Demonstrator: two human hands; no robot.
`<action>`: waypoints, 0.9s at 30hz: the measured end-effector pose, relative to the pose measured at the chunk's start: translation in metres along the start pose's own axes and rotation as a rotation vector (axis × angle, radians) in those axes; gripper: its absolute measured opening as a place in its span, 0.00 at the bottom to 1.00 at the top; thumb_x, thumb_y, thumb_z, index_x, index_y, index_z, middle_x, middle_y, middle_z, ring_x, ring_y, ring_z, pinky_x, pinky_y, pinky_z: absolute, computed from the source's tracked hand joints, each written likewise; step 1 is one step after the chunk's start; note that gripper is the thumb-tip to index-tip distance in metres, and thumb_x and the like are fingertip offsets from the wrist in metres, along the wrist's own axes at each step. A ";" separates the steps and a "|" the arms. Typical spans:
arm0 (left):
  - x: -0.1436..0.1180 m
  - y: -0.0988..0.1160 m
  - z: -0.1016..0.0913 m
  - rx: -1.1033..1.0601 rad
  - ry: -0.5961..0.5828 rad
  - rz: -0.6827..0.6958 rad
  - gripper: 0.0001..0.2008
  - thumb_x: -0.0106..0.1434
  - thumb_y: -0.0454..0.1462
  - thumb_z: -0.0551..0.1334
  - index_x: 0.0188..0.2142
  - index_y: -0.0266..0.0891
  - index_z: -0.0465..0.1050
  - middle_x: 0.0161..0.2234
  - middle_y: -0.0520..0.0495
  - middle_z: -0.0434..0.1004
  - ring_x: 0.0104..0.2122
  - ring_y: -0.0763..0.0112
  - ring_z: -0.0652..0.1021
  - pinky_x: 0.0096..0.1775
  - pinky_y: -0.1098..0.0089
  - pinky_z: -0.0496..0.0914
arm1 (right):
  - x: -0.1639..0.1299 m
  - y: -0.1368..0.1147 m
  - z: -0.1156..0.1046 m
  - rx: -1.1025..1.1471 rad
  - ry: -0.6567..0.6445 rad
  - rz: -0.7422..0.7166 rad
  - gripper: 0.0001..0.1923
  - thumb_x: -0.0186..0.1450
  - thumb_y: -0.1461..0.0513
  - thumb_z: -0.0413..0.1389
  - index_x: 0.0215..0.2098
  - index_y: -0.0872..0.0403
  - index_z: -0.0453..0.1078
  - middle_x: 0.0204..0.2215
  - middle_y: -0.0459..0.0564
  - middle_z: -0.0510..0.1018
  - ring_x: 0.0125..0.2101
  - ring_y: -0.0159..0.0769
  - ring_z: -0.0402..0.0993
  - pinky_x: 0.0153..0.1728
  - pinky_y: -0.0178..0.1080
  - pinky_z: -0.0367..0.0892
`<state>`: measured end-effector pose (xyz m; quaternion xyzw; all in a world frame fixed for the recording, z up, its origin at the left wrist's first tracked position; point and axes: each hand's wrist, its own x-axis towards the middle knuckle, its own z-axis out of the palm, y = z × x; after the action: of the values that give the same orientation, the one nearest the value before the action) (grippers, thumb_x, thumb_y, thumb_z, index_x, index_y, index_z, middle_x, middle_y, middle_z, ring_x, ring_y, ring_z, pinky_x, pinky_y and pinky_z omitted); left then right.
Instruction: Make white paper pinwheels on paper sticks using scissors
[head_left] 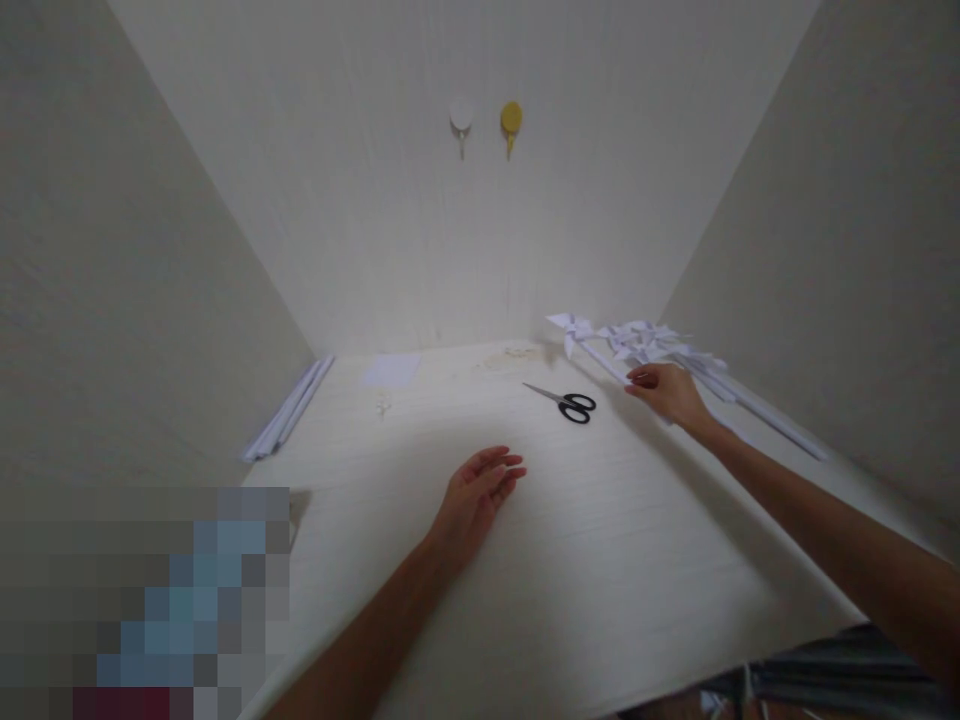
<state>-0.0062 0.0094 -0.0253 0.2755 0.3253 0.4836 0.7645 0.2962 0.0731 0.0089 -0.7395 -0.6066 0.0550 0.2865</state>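
Ahead, my right hand [670, 392] reaches to the far right of the white table [570, 560], fingers curled loosely onto the stick of a white paper pinwheel [574, 330]; whether they pinch it I cannot tell. More paper pinwheels [652, 342] lie piled just beyond, by the right wall. My left hand [478, 495] rests flat mid-table, fingers together, holding nothing. Black-handled scissors [564, 401] lie between my hands, nearer the right. White paper sticks [289, 410] lie along the left wall. Two hooks [485, 124], white and yellow, are on the back wall.
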 end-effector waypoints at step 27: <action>0.008 0.031 0.001 0.901 0.080 0.117 0.06 0.52 0.34 0.58 0.30 0.34 0.69 0.32 0.43 0.76 0.28 0.75 0.75 0.31 0.73 0.67 | 0.002 -0.057 0.038 -0.384 -0.094 -0.359 0.12 0.60 0.61 0.47 0.32 0.56 0.71 0.29 0.53 0.77 0.30 0.42 0.72 0.24 0.36 0.59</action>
<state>-0.0197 0.0285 -0.0040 0.5796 0.5162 0.3465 0.5268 0.2310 0.0946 0.0064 -0.6575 -0.7401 -0.0784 0.1175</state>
